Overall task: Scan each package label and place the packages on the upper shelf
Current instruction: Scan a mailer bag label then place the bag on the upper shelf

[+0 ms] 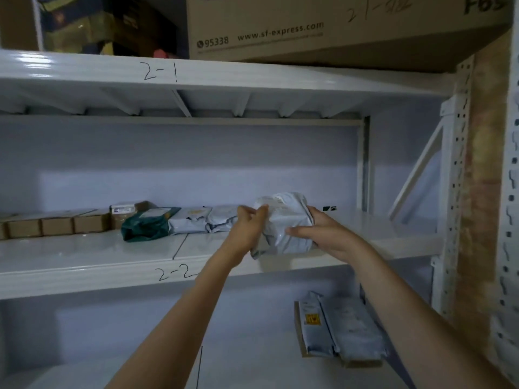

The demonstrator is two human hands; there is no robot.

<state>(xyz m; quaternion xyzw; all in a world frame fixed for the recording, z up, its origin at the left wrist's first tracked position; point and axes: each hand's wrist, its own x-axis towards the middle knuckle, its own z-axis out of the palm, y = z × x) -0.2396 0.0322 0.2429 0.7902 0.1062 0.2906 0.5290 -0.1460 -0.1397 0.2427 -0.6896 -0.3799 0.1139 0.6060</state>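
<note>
Both hands hold a grey plastic mailer package [283,220] upright over the front of the white shelf marked 2-2 [84,265]. My left hand [248,227] pinches its upper left corner, and my right hand [323,234] grips its right side, fingers across the front. A white label shows on the package's top. To the left on the same shelf lie two more grey mailers [205,220] and a dark green package [148,224]. No scanner is in view.
Several small brown boxes [56,224] line the shelf's left part. Two grey mailers [337,327] lie on the shelf below. The shelf above, marked 2-1 [160,71], carries a large cardboard box [309,23]. A perforated upright post [460,164] stands at the right.
</note>
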